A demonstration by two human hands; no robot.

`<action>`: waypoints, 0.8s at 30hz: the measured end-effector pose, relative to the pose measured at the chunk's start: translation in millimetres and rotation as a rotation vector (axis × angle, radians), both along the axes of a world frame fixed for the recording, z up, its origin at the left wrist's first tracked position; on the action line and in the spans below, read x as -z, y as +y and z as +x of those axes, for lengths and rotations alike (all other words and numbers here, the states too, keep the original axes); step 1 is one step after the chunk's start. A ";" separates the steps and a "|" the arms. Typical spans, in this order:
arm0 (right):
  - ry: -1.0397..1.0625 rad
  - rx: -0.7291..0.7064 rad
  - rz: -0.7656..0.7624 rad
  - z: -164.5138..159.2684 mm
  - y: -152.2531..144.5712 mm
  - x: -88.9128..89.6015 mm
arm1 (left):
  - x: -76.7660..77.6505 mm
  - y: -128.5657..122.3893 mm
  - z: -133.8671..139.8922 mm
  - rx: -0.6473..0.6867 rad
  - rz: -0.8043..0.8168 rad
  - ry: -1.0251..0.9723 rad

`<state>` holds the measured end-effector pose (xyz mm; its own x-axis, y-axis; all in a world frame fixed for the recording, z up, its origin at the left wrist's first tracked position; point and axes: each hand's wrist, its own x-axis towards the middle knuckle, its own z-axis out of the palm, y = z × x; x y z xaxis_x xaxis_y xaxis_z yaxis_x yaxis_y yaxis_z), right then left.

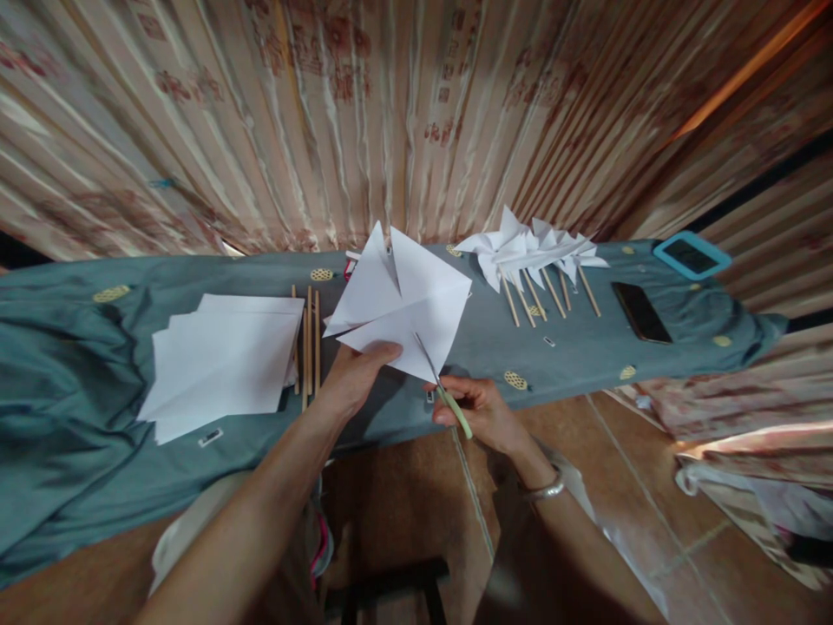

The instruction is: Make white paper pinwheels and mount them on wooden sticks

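White sheet (433, 299) lies just past your left hand (351, 382), up-left of right fingers. Left hand's nearer, actually touching: thumb flat on top, other fingers mostly hidden underneath, so pinch looks closed on paper. Your right hand (482, 408) has fingers curled round scissors (449, 399), long axis pointing up-left over sheet. Can't tell how wide scissors sit.

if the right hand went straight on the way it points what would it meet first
Probably the slit white paper sheet in the left hand; green-handled scissors in the right hand overlap it in view, though depth is unclear.
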<state>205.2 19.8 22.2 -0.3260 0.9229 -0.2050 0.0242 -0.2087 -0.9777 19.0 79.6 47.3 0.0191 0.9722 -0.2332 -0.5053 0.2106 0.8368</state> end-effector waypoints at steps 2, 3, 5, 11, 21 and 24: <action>0.000 0.002 -0.007 0.1 -0.1 -0.2 | -0.4 0.0 0.1 0.005 0.009 0.002; 0.005 0.007 -0.015 0.0 -0.2 -0.2 | -0.8 0.1 0.3 0.003 0.014 0.003; 0.021 0.020 -0.032 -0.2 -0.4 -0.1 | -1.8 0.1 0.6 -0.008 0.014 0.000; 0.011 0.011 -0.020 -1.0 -0.2 -0.4 | -2.3 -1.8 1.3 0.018 -0.008 0.004; 0.014 0.016 -0.024 -4.3 0.1 -2.0 | 1.7 -3.0 1.0 0.075 0.001 0.053; 0.024 0.021 -0.056 -4.6 0.2 -0.3 | 0.3 -3.6 1.3 0.069 0.009 0.053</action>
<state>200.5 19.9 22.6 -0.3124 0.9169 -0.2485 -0.0043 -0.2629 -0.9648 20.4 76.0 47.0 0.0736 0.9711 -0.2271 -0.4448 0.2358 0.8640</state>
